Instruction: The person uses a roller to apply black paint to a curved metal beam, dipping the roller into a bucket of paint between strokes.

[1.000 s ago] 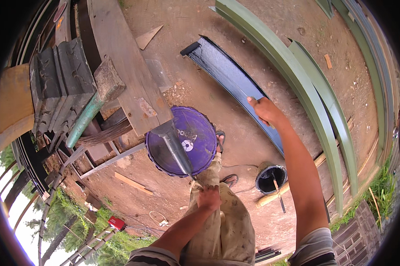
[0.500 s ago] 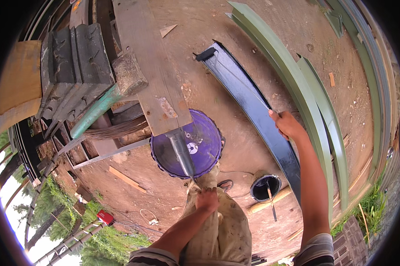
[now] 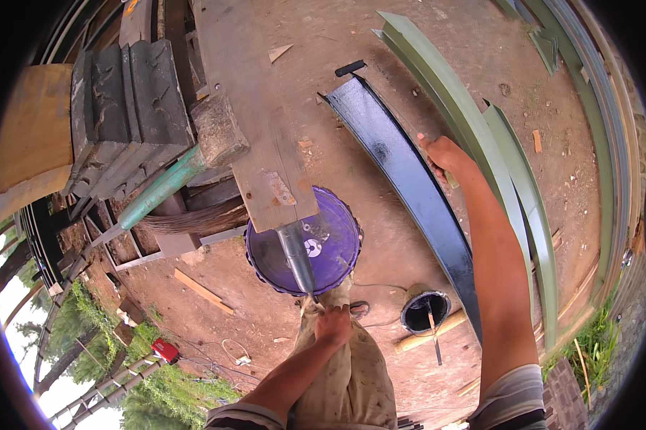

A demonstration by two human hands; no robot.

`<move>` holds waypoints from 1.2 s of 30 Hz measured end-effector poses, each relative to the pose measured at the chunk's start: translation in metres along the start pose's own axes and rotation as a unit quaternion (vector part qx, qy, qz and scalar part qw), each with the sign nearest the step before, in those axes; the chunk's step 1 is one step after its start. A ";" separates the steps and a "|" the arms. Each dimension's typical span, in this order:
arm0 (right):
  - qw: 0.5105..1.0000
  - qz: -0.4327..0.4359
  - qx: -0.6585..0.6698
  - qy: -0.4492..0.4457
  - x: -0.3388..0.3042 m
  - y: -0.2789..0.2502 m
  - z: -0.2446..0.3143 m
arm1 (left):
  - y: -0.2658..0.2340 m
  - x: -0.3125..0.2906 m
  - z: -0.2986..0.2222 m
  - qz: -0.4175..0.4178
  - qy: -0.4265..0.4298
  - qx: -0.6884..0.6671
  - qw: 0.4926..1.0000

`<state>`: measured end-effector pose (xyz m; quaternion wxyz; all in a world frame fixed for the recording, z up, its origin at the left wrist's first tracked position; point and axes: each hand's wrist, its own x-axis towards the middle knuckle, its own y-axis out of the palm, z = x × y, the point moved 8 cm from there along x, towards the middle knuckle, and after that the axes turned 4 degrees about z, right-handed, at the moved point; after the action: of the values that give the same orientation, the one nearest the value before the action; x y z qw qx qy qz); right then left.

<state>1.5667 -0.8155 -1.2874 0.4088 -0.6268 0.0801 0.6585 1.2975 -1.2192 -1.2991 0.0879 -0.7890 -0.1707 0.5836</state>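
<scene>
Holding hand: the right hand (image 3: pixel 448 159), its grip clamped on the pale handle (image 3: pixel 452 179) of a paint roller (image 3: pixel 350 68).
Roller: head up and left of the grip, just past the far end of the dark channel; whether it touches the metal cannot be told.
Channel: the long, glossy blue-black channel (image 3: pixel 420 188) lies left of the grip, low over the ground (image 3: pixel 398 240), its long axis running from upper left to lower right; the near end passes out of sight by the right forearm.
Nearer hand: the right, over the channel's right edge; the left is well apart from it.
Left hand: the left hand (image 3: pixel 334 326) rests at the trousers (image 3: pixel 352 373), fingers curled; whether they pinch cloth or the end of the grey tool (image 3: pixel 298 261) cannot be told.
Right side: a green beam (image 3: pixel 452 93) curves close beside the right hand, leaving a narrow strip of ground before the channel.
Left side: wider earth shows between the channel's left edge and the purple round lid (image 3: pixel 344 251).
Near end: a black pot (image 3: pixel 407 315) with a brush (image 3: pixel 435 338) across it stands just left of the channel.
</scene>
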 end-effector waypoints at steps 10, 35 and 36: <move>0.999 0.006 -0.006 0.042 -0.081 0.066 -0.175 | 0.024 -0.008 0.021 -0.023 0.004 0.045 0.999; 0.887 -0.090 0.371 0.260 -0.490 0.450 -0.870 | 0.185 -0.057 -0.076 0.045 -0.009 0.427 0.903; 0.859 -0.097 0.424 0.269 -0.516 0.489 -0.886 | 0.202 -0.054 -0.089 0.056 -0.004 0.455 0.888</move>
<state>1.8660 -1.9081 -1.2048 0.6596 -0.5503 0.3967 0.3236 1.4021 -1.4216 -1.2919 0.4038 -0.6681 0.1582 0.6046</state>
